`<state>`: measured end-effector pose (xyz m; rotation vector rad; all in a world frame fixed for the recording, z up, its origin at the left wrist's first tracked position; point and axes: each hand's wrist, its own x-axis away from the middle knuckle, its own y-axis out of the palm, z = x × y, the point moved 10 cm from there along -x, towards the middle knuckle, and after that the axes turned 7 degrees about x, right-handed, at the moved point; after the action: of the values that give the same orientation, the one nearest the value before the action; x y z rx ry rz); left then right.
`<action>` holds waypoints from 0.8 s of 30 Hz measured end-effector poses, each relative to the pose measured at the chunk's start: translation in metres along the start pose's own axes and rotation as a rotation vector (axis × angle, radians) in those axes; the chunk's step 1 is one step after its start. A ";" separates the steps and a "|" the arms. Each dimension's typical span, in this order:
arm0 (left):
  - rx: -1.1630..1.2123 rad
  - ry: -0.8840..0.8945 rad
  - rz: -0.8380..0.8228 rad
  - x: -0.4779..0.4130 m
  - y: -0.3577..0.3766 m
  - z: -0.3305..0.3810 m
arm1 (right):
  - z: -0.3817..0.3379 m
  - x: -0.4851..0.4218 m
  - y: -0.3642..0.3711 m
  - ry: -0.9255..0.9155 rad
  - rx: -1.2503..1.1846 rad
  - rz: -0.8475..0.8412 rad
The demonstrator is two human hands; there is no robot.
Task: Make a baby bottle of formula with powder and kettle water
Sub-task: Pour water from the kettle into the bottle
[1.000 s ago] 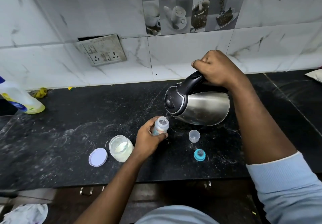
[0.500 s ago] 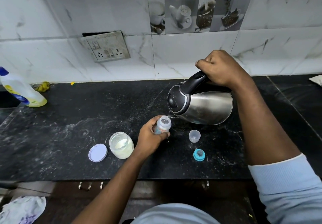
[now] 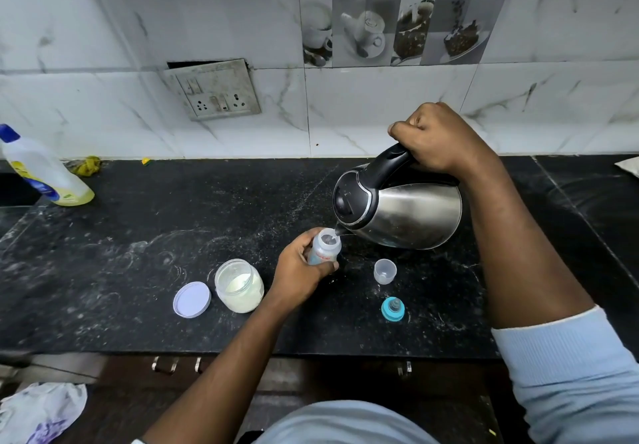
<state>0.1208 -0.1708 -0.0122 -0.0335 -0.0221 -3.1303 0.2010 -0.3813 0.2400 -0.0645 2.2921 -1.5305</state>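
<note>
- Bottle [image 3: 324,247] stands open on the desk [image 3: 138,236], left hand [image 3: 299,272] wrapped round its body, kettle [image 3: 397,210] spout just above its mouth.
- Right hand [image 3: 439,139] is clenched on the kettle handle, the kettle tipped toward the bottle.
- Pour thinly and keep the spout centred on the narrow mouth; steady the bottle with fingers low, clear of hot water.
- Jar [image 3: 239,286] of powder sits just left of the left hand; teat [image 3: 393,309] lies right of it.

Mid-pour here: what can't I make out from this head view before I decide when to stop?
- Water level in the bottle: the left hand wraps its side, and the markings are too small.
- Water left in the kettle: steel wall and shut lid hide it.
- The kettle handle under the right hand.
- Whether powder is already in the bottle: too small.
</note>
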 end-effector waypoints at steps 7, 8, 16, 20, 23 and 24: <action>-0.017 -0.004 0.007 0.000 -0.001 -0.003 | 0.002 -0.001 0.003 -0.009 0.003 -0.003; -0.018 -0.004 0.004 0.000 -0.001 -0.003 | 0.002 -0.002 0.003 -0.008 0.006 -0.003; -0.024 0.003 0.011 -0.001 -0.001 -0.006 | 0.004 -0.003 0.008 -0.007 -0.007 -0.013; -0.037 0.013 0.007 -0.002 -0.001 -0.008 | 0.003 -0.004 0.009 -0.010 -0.002 -0.016; -0.044 0.016 0.009 -0.003 -0.002 -0.009 | 0.004 -0.004 0.011 -0.005 -0.004 -0.017; -0.045 0.014 0.012 -0.004 -0.002 -0.010 | 0.004 -0.004 0.011 -0.006 -0.006 -0.019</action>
<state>0.1242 -0.1685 -0.0220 -0.0113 0.0487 -3.1182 0.2081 -0.3790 0.2297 -0.0927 2.2976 -1.5312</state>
